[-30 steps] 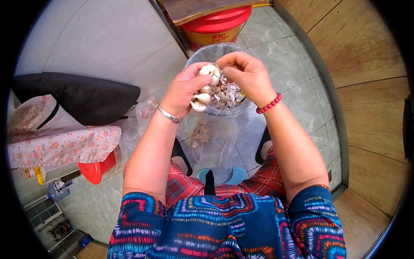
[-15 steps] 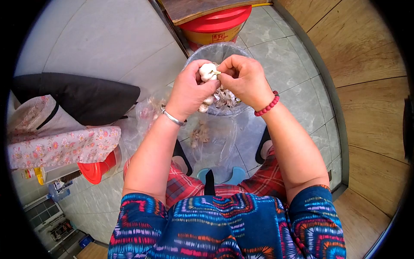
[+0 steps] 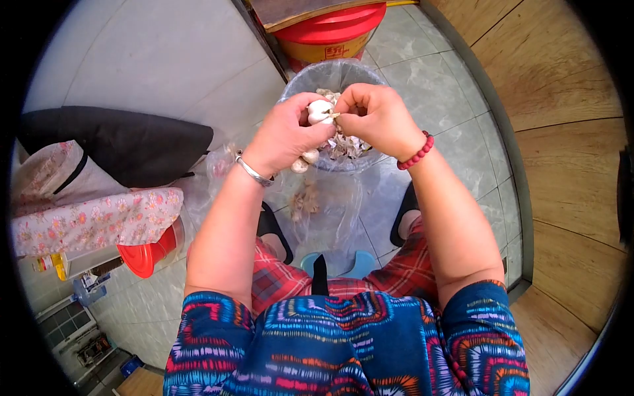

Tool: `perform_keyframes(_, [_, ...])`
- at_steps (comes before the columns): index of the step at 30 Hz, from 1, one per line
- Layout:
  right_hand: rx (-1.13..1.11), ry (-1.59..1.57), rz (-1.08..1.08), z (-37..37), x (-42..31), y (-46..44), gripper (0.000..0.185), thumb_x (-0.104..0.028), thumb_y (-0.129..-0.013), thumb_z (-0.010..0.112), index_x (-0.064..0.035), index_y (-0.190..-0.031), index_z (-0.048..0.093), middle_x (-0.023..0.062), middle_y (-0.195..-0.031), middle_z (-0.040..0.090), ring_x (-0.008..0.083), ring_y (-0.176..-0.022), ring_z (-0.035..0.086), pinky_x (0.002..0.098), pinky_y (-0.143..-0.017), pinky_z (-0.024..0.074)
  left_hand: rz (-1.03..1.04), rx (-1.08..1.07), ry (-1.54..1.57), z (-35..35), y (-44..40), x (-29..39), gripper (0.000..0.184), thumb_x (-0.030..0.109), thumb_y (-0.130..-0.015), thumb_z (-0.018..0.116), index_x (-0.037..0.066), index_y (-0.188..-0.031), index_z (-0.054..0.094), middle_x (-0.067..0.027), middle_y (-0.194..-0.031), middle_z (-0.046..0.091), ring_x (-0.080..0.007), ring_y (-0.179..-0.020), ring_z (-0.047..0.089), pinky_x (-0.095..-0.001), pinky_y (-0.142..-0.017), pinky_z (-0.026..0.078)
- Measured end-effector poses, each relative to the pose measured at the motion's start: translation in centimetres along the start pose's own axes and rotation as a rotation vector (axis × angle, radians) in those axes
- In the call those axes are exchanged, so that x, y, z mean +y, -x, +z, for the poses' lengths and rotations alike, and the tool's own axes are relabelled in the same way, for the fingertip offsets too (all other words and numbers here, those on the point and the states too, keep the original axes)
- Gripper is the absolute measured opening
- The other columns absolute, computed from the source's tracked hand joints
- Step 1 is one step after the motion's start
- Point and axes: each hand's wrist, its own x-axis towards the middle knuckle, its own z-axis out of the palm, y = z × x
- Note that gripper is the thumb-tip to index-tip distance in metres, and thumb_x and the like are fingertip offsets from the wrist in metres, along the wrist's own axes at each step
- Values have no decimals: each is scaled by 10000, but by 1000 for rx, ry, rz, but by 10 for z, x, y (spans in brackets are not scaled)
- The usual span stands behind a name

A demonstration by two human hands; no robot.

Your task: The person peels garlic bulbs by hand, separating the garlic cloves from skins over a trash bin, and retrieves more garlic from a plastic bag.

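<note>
My left hand (image 3: 285, 134) is closed around a white garlic bulb (image 3: 319, 110), above the rim of a bin (image 3: 297, 82) lined with clear plastic. With thumb and forefinger, my right hand (image 3: 383, 124) pinches the short pale stem (image 3: 334, 115) of that bulb. Two more garlic bulbs (image 3: 303, 162) show just below my left palm; whether that hand also holds them I cannot tell. Dry garlic skins (image 3: 347, 146) lie inside the bin beneath my hands.
Clear plastic bags (image 3: 330, 211) lie on the floor between my feet. Behind the bin stands a red-lidded bucket (image 3: 330, 33). A dark cover (image 3: 119, 145) and flowered cloth (image 3: 99, 221) are at left, wooden panels (image 3: 568, 165) at right.
Both hands stay at the garlic bulb, the right still pinching its stem. The two lower bulbs have shifted slightly left and down. More skins in the bin show between my hands.
</note>
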Motion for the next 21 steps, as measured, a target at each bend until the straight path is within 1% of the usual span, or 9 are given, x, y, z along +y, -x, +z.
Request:
perform_keyframes(1, [-7,-101,63,0,1,-1,120,-35,-633,602,18,-738,581,100,-632,599,142,-551,561,264,-518,450,5,5,31,0,0,1,329,86,-733,630,1,-1019,492,-32,-827,571,-69,-682,536,-214,-556,440])
perform_keyframes(5, [43,54,65,4,-9,2,116,-50,-651,605,17,-744,587,82,-630,601,126,-557,559,259,-522,454,5,38,73,1,-1,-5,330,88,-735,631,-3,-1018,488,-39,-831,572,-72,-685,535,-218,-560,442])
perform_keyframes(7, [70,180,-76,6,-12,3,66,-7,-698,595,4,-756,567,-7,-643,554,40,-603,511,186,-522,423,-84,41,286,-1,-1,-4,319,79,-737,626,-10,-1008,482,-41,-811,574,-80,-674,542,-223,-558,447])
perform_keyframes(8, [70,180,-76,6,-10,2,66,-7,-698,595,4,-756,567,-7,-643,554,40,-603,511,186,-522,423,-84,40,286,-1,-1,-4,319,79,-737,626,-10,-1008,482,-41,-811,574,-80,-674,542,-223,-558,447])
perform_keyframes(11, [83,-45,39,6,-2,0,87,-34,-702,617,6,-765,573,7,-644,566,50,-587,517,197,-515,428,37,66,131,0,-1,-7,336,68,-744,628,14,-1038,475,-28,-892,553,-73,-761,528,-207,-650,443])
perform_keyframes(13, [114,4,122,5,-4,0,165,-118,-650,637,6,-755,607,109,-643,613,155,-586,592,267,-548,466,92,147,-135,5,0,-8,336,49,-724,638,29,-1023,486,-22,-864,562,-61,-737,527,-204,-628,441])
perform_keyframes(17, [130,156,56,4,0,1,139,-130,-649,632,-11,-717,606,121,-632,605,215,-594,598,307,-562,472,136,194,-382,9,2,-6,340,28,-709,638,42,-1016,494,-11,-833,570,-50,-720,523,-202,-619,440])
perform_keyframes(19, [152,333,-70,5,0,3,108,-122,-650,617,-21,-678,592,138,-637,595,266,-606,587,344,-571,469,215,213,-478,8,1,-10,356,86,-679,637,68,-1013,514,-102,-762,612,-171,-690,609,-266,-613,467])
perform_keyframes(21, [169,373,-91,7,-2,3,99,-112,-648,610,-18,-664,584,145,-637,590,282,-610,580,353,-570,466,204,181,-466,7,1,-9,346,79,-688,634,61,-1013,515,-88,-770,611,-152,-689,602,-258,-608,465])
